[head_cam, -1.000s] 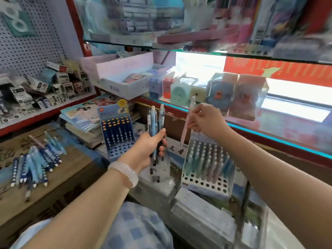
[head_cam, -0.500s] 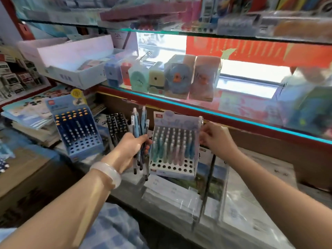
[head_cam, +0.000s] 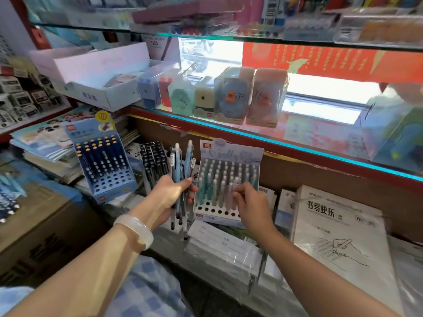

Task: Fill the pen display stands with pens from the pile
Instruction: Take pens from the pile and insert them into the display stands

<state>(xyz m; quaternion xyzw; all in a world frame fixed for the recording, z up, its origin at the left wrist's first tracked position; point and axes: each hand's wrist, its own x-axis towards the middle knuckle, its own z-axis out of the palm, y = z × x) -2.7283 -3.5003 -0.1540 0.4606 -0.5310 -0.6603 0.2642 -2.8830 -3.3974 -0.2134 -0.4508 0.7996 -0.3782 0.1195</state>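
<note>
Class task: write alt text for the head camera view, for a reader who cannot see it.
A person's right hand pinches a pale pink pen at a pastel pen display stand, while the left hand grips a bundle of blue pens. A dark blue pen stand stands to the left.

The pen pile [head_cam: 9, 200] is blurred and cut off at the left edge.
</note>
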